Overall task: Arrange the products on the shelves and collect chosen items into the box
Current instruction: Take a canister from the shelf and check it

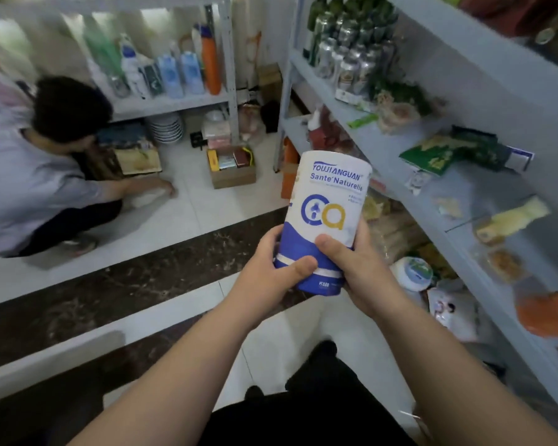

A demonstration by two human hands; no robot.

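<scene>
A tall white and blue canister (326,201) printed with "Sante Naturelle" and a large "Ca" is upright in front of me, held in both hands. My left hand (271,268) grips its lower left side with the thumb across the blue band. My right hand (355,262) grips its lower right side, thumb on the front. A small open cardboard box (232,178) with several packs inside stands on the white floor beyond the canister. The grey shelf unit (384,149) on my right carries cans, green packets and wrapped snacks.
A person (29,175) crouches at the left, one hand on the floor, by a second shelf unit (171,103) of bottles with stacked bowls below. A dark marble strip (110,284) crosses the tiles. White tubs and bags (432,284) crowd the lower right shelf.
</scene>
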